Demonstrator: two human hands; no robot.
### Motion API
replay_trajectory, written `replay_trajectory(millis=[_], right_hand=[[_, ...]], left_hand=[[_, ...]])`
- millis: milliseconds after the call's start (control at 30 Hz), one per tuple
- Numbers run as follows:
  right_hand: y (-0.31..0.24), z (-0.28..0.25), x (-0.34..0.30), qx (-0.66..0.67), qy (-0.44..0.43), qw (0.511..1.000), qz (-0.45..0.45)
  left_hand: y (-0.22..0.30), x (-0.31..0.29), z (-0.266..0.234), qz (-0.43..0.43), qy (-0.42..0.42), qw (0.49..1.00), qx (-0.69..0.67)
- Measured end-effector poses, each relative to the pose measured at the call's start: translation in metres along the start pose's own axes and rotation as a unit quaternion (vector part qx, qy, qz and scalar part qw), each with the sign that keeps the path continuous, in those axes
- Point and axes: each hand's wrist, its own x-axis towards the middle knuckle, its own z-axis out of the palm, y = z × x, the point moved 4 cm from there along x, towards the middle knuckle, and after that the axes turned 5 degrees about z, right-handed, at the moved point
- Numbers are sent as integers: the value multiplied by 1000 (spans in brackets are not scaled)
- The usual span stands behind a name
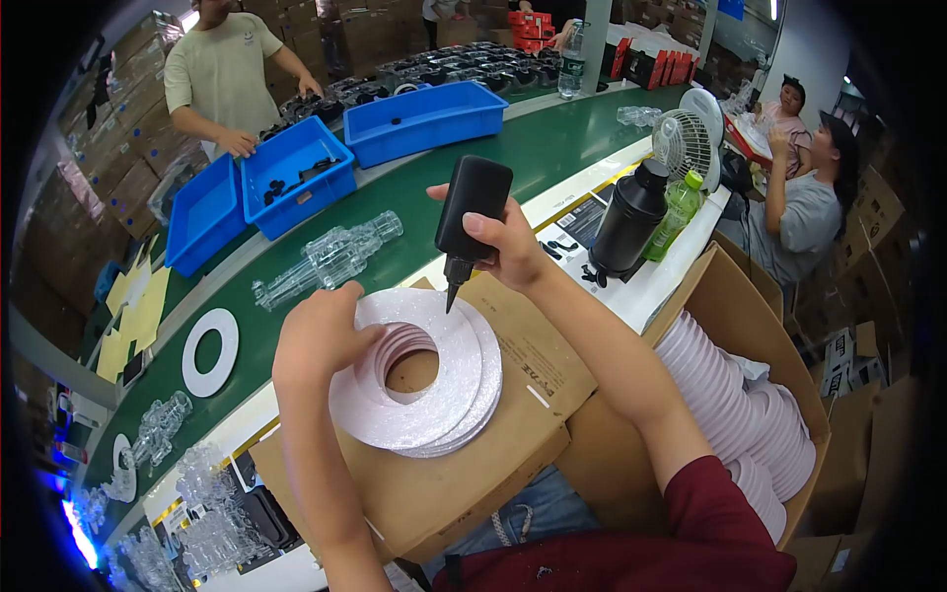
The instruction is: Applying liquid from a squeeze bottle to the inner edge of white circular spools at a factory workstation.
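A stack of flat white rings (419, 424) with a glittery surface lies on a closed cardboard box (533, 375) in front of me. Over the left side of the stack is my left hand (321, 331), closed on the top ring, its thumb at the center hole and its other fingers at the outer rim. My right hand (515, 252) is wrapped round a black squeeze bottle (475, 207), tipped nozzle-down. The pointed nozzle (452, 296) hangs at the upper right part of the top ring; whether it touches cannot be made out.
A green conveyor belt (414, 183) carries clear plastic parts (330, 257) and a single white ring (210, 352). Blue bins (424, 123) stand beyond. To my right are a large black bottle (628, 217), a fan (686, 143) and an open carton of white rings (735, 414). Co-workers sit and stand around.
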Motion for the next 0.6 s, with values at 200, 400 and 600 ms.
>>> replay_trajectory(millis=[200,400,600], right_hand=[[9,-7,2,12,10,1000,-6],[19,-11,1,83,-31,996,-3],[2,-2,-1,7,4,1000,-8]], left_hand=[[-3,0,0,15,34,999,18],[-7,1,1,-14,28,999,40],[-6,0,2,-31,15,999,36]])
